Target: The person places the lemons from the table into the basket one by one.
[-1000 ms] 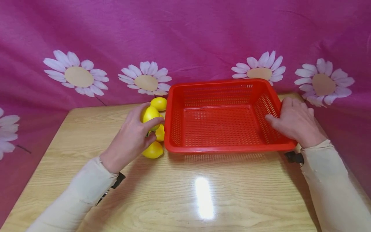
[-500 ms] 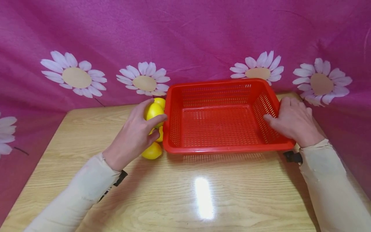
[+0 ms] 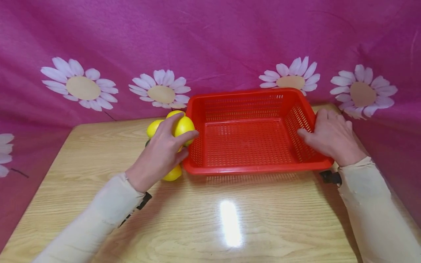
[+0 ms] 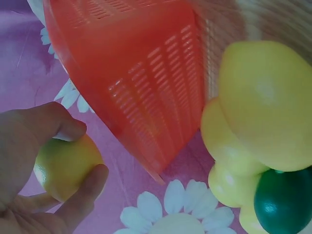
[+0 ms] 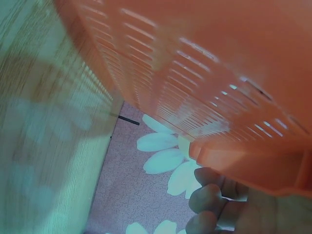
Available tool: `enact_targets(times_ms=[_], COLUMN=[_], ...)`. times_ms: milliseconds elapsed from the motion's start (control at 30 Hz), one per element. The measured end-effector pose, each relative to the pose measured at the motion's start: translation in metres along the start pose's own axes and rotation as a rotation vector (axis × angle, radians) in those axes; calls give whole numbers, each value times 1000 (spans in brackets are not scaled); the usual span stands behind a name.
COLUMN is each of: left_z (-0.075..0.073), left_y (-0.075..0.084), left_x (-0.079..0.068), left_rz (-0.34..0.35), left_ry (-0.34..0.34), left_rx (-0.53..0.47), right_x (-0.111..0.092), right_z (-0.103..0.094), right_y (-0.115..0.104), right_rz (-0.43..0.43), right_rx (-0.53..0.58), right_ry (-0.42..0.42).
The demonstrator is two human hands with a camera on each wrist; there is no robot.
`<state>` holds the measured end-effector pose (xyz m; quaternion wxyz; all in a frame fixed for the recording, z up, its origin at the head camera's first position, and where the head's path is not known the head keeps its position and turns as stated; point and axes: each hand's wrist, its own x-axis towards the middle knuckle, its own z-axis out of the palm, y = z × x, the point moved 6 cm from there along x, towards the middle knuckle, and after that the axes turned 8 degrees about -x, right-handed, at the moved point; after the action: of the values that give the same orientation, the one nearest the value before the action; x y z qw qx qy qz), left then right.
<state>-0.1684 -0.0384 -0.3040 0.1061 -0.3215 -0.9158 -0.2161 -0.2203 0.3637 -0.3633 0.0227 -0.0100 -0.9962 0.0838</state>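
My left hand (image 3: 160,150) pinches a lemon (image 3: 184,128) between thumb and fingers, beside the left rim of a red plastic basket (image 3: 250,169). In the left wrist view this lemon (image 4: 68,168) is held up near the basket's slotted end wall (image 4: 151,83). Beneath and around the hand, more lemons (image 3: 172,174) lie on the table, partly covered by it. A dark green, smooth, rounded thing (image 4: 285,201) lies among them. My right hand (image 3: 333,138) grips the basket's right rim, thumb inside; its curled fingers (image 5: 204,197) show outside in the right wrist view.
The wooden table (image 3: 184,226) carries everything and shows a bright light reflection in front of the basket. A pink cloth (image 3: 217,44) with white daisies hangs behind, close to the basket's back rim. The basket floor (image 3: 245,142) is bare red mesh.
My left hand has moved right with the lemon, up to the basket's left rim, baring another lemon on its left. The right hand keeps its grip on the basket.
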Motion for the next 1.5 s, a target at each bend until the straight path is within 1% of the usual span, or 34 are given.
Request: enact_targets(times_ms=[100, 333, 533, 700, 1000, 1267, 1500], left_z=[2, 12, 20, 24, 33, 42, 48], left_y=[3, 6, 8, 10, 13, 15, 15], left_x=[4, 9, 14, 17, 23, 27, 29], left_rz=[21, 18, 34, 52, 57, 77, 86], left_ry=[-7, -53, -76, -89, -133, -142, -166], left_rx=[-3, -24, -33, -37, -57, -25, -2], right_x=[0, 1, 2, 2, 1, 2, 1], right_z=[0, 0, 0, 0, -1, 0, 0], right_y=[1, 2, 2, 2, 1, 1, 1], right_rz=[2, 12, 14, 22, 22, 15, 17], right_rx=[-2, 3, -3, 3, 1, -1, 5], right_ry=[6, 17, 19, 3, -11, -3, 11])
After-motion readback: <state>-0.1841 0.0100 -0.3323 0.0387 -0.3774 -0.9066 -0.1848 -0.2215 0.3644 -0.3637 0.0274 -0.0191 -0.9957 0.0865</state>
